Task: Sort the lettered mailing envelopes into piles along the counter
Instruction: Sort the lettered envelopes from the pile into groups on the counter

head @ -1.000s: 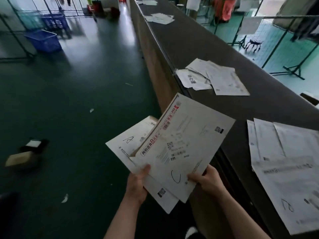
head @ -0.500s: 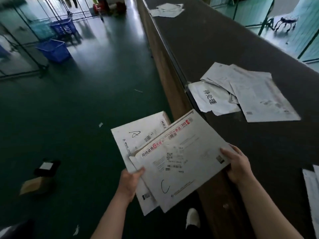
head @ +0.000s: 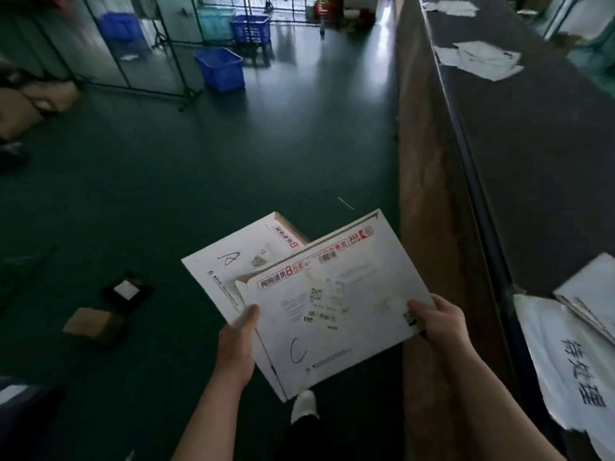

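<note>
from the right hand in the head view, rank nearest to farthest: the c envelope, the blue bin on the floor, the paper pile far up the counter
1. C envelope, pinched in the right hand.
2. Paper pile, far up the counter, ahead right.
3. Blue bin, across the floor, ahead left; close to the pile's range.

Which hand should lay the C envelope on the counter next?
Right, probably. The right hand already pinches the C envelope at its edge nearest the counter. The left hand holds the stack, including the A envelope.

To my right the bench lies bare between the near pile and the far pile. On my left the floor is open, save a small box low down.
</note>
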